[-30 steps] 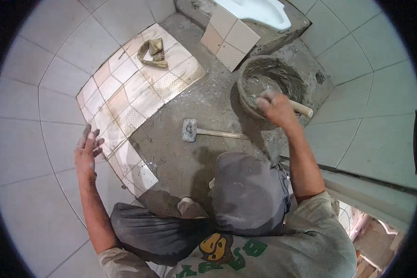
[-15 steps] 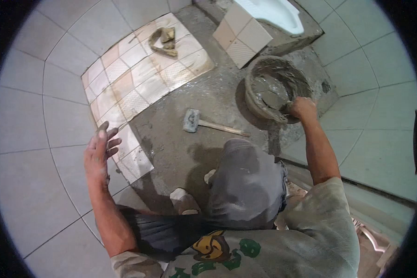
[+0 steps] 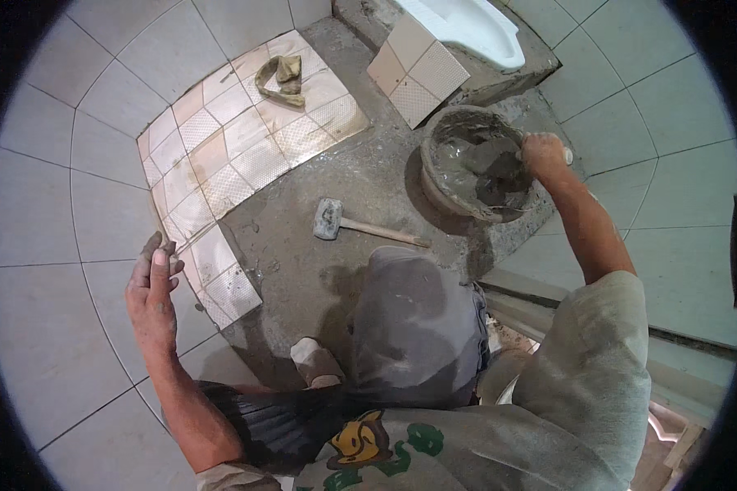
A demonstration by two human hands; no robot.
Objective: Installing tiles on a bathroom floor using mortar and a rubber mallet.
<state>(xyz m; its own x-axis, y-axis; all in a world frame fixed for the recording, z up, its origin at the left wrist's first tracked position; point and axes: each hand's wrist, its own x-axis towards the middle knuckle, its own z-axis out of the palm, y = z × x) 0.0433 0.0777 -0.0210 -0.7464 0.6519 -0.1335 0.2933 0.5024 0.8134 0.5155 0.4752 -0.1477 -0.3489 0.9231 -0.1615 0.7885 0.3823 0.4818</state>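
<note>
My right hand [image 3: 545,157] grips the handle of a trowel [image 3: 493,157], whose blade sits inside a round bucket [image 3: 436,193] of wet grey mortar. My left hand [image 3: 151,286] hangs open beside the left wall, just left of a short strip of floor tiles [image 3: 228,280], with grey on its fingers. In the middle of the rough concrete floor [image 3: 274,213], a mallet [image 3: 327,218] with a grey head and wooden handle lies on its side. A bigger patch of pale checked tiles [image 3: 221,139] covers the back-left floor, with a dirty cloth [image 3: 270,86] on it.
A white squat toilet [image 3: 487,33] sits on a concrete ledge at the back, a checked tile [image 3: 413,69] leaning against it. Pale tiled walls [image 3: 74,204] rise on both sides. My knee [image 3: 409,327] and foot [image 3: 311,356] show below; a door sill [image 3: 524,307] runs at right.
My right hand went rightward and then up along the bucket, and the trowel has turned in the mortar. My left hand shifted slightly but stayed open by the wall.
</note>
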